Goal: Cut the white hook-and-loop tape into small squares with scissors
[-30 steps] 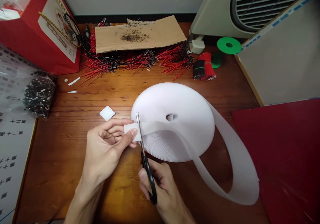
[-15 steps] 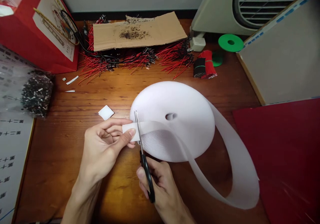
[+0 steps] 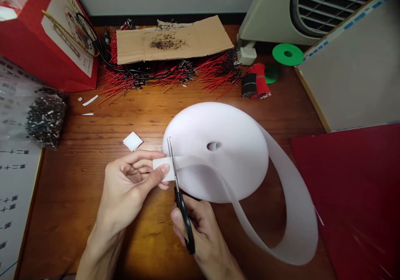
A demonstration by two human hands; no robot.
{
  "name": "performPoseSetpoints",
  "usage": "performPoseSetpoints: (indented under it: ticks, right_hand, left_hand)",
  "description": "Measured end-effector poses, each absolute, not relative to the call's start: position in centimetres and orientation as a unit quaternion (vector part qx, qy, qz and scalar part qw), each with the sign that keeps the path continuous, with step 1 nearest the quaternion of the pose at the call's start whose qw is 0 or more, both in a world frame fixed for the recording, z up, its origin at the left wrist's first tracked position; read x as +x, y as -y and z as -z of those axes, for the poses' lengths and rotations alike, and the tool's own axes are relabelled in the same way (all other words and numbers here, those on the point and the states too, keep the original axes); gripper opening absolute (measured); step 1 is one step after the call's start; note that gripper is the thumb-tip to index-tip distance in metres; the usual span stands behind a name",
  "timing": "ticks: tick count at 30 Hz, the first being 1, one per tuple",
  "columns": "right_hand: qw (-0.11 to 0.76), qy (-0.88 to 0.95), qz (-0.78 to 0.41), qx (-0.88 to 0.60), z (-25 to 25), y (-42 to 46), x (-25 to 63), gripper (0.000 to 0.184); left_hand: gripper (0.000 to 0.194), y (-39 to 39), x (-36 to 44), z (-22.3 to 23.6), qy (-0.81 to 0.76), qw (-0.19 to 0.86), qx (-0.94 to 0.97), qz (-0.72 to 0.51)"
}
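Between thumb and fingers, my left hand pinches the end of a white strip of tape. My right hand grips black-handled scissors, whose blades lie across the strip just right of my left thumb. From the blades, the strip runs over a large white roll lying flat, then loops out to the right and back to the roll's edge. A small stack of white cut squares lies beyond my left fingers.
Red wires lie at the back under a cardboard piece. Bundled black and red wires and a green spool sit at back right. At left are a red paper bag and a plastic bag of small black parts.
The strip's end has shifted slightly downward at the blades. The loop on the right has swung a little left and lower. Both hands stay nearly in place.
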State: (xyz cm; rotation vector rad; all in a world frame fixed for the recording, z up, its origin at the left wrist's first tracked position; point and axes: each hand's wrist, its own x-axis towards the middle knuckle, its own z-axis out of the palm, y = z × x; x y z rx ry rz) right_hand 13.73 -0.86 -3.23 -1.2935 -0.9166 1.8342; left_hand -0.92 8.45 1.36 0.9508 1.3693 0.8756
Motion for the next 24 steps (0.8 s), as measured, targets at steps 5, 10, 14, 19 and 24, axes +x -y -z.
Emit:
performPoseSetpoints:
  ticks: [5,10,14,19,24]
  right_hand:
    - [0.350,0.336,-0.717,-0.500,3.8,1.2,13.5,0.050]
    - [0.374,0.326,-0.727,-0.476,3.7,1.3,13.5,0.045]
    - [0.369,0.328,-0.734,-0.467,3.5,1.1,13.5,0.038]
    - [0.366,0.324,-0.732,-0.475,3.5,1.0,13.4,0.040]
    - [0.336,0.342,-0.724,-0.496,3.6,1.2,13.7,0.041]
  left_hand:
    - [0.017,-8.4,-0.9,-1.2,-0.592,0.593,0.390,-0.383]
    - [0.017,-8.2,-1.0,-1.2,-0.588,0.603,0.381,-0.380]
    - [0.017,-8.1,-1.1,-1.0,-0.591,0.607,0.376,-0.376]
    - [0.020,-7.7,-1.3,-1.0,-0.588,0.614,0.371,-0.373]
    - [0.027,-8.1,-2.1,-0.4,-0.636,0.544,0.392,-0.383]
